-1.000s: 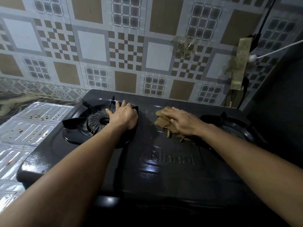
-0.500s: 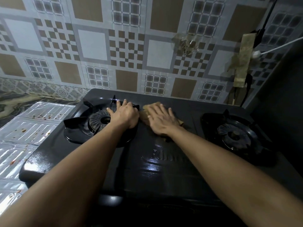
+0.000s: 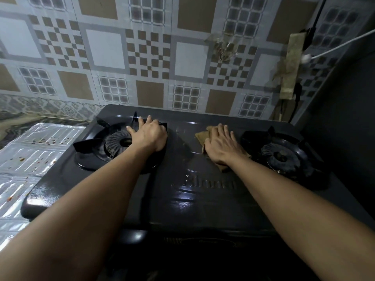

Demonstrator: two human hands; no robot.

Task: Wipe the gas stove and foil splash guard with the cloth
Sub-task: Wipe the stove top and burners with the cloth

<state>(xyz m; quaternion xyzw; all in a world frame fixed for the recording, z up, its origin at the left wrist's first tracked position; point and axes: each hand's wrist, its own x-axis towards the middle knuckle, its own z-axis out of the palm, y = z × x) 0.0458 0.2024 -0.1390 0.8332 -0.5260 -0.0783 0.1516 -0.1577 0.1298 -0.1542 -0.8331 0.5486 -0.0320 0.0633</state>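
One readable mark only: raised brand lettering on the gas stove point(image 3: 182, 199), embossed in an oval panel on the top plate between the two burners, at about 6 o'clock from the frame's centre. It was partly lost in glare and shadow and looked like "Rinnai", though only the middle letters came through. A band of small print ran along the front edge of the stove at 6 o'clock, too dark and blurred to read.
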